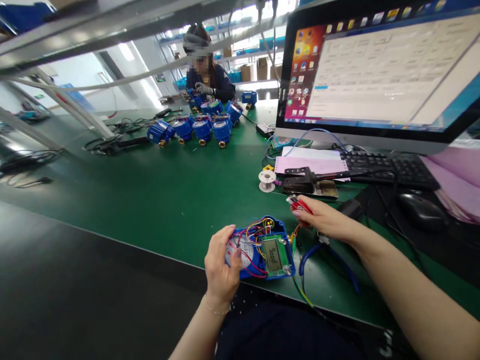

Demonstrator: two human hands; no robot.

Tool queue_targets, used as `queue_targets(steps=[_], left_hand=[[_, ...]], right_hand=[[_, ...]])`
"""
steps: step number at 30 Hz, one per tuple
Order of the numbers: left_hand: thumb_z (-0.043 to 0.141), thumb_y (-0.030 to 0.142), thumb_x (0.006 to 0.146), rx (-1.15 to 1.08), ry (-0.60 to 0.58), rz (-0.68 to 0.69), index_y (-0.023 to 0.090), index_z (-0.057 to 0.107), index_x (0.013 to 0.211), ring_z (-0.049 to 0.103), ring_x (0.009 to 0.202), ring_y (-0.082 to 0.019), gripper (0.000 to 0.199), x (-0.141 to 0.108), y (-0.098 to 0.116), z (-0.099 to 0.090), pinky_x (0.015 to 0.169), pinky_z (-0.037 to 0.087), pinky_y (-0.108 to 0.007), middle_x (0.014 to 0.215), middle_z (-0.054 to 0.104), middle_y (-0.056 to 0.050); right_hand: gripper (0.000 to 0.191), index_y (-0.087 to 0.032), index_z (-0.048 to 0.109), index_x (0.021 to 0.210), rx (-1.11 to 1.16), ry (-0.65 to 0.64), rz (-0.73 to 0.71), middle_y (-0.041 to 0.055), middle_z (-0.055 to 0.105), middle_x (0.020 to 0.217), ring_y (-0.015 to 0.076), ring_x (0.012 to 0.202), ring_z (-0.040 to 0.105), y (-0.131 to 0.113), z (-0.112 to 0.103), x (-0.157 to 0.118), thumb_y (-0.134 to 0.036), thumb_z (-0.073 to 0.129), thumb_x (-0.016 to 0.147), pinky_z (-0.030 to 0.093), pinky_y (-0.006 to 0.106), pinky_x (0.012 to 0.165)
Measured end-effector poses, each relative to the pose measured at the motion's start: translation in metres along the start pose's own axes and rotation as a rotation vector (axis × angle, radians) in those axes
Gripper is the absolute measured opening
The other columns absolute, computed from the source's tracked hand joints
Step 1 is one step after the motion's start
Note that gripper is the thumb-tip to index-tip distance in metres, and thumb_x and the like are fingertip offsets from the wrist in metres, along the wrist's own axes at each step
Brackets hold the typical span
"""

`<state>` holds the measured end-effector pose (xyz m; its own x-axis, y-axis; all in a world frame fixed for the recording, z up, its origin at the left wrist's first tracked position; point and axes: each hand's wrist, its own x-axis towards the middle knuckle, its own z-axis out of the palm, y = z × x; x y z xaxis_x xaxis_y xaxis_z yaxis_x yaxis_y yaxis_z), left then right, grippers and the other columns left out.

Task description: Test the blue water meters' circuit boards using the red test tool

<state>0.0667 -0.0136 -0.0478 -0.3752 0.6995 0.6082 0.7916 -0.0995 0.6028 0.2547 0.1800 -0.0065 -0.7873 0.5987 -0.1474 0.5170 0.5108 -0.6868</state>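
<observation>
Two hands full: left hand [220,267] half-curled over the meter [258,259], lower centre of frame; right hand [323,218] pinching what's maybe a red lighter [301,204] (tiny in view), right of centre. I'd keep the meter steady and its wires [250,233] clear of the lighter.

The left hand's grip [221,262] clasps an open blue meter [258,261] by the edge of the tabletop [150,190] — its display [272,255] reads "good"; the right hand's grip [320,217] holds a red object [303,206] near a white spool [267,182].
</observation>
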Motion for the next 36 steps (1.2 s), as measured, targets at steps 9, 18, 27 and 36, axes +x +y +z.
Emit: queue_targets(steps=[9, 18, 27, 36], left_hand=[[0.045, 0.028, 0.086, 0.068, 0.066, 0.165, 0.014, 0.049, 0.117, 0.054, 0.105, -0.022, 0.034, 0.002, 0.015, 0.03, 0.089, 0.047, -0.038, 0.111, 0.059, -0.014], [0.047, 0.031, 0.087, 0.117, 0.081, 0.288, 0.012, 0.046, 0.119, 0.054, 0.106, -0.023, 0.038, -0.001, 0.022, 0.036, 0.088, 0.049, -0.038, 0.109, 0.058, -0.016], [0.048, 0.033, 0.086, 0.138, 0.088, 0.341, 0.014, 0.043, 0.123, 0.054, 0.106, -0.025, 0.042, -0.012, 0.021, 0.037, 0.087, 0.049, -0.041, 0.11, 0.057, -0.016], [0.05, 0.035, 0.085, -0.007, 0.04, 0.305, 0.015, 0.049, 0.117, 0.054, 0.106, -0.023, 0.037, 0.002, 0.011, 0.033, 0.09, 0.047, -0.039, 0.111, 0.058, -0.014]], right_hand=[[0.061, -0.018, 0.043, 0.054, 0.835, -0.154, 0.32, -0.0077, 0.027, 0.04, 0.0056, 0.035, 0.022, -0.011, 0.001, -0.039, -0.074, 0.034, 0.077, 0.017, 0.021, 0.036], [0.059, -0.016, 0.052, 0.065, 0.894, -0.046, 0.385, -0.0051, 0.036, 0.049, 0.0069, 0.042, 0.031, -0.023, -0.003, -0.061, -0.072, 0.039, 0.077, 0.023, 0.022, 0.042], [0.045, -0.02, 0.043, 0.074, 0.528, -0.224, 0.232, -0.0056, 0.044, 0.057, 0.0087, 0.05, 0.039, -0.024, -0.008, -0.068, -0.061, 0.06, 0.072, 0.03, 0.023, 0.048], [0.073, -0.018, 0.048, 0.042, 0.168, 0.054, 0.186, 0.0001, 0.038, 0.037, 0.0089, 0.037, 0.034, -0.037, -0.039, -0.035, -0.079, 0.024, 0.075, 0.026, 0.027, 0.045]])
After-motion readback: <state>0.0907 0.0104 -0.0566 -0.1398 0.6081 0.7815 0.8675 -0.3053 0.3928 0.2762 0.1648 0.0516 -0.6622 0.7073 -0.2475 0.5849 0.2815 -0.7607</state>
